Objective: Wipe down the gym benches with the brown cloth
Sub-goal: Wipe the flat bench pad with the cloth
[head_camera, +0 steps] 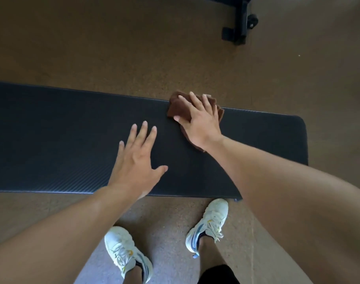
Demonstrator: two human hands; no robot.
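one black bench pad (pixel 52 140) across the view | one brown cloth (pixel 176 107) at its far edge, near the right end | right hand (pixel 199 119) flat on cloth, fingers spread | left hand (pixel 136 158) open, holding nothing, maybe just above the pad | two white shoes (pixel 123 251) | no writing to read

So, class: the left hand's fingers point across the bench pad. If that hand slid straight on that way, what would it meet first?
Only bare bench pad lies ahead of the left hand, then its far edge and the floor. The brown cloth under the right hand looks off to the side, though it's close.
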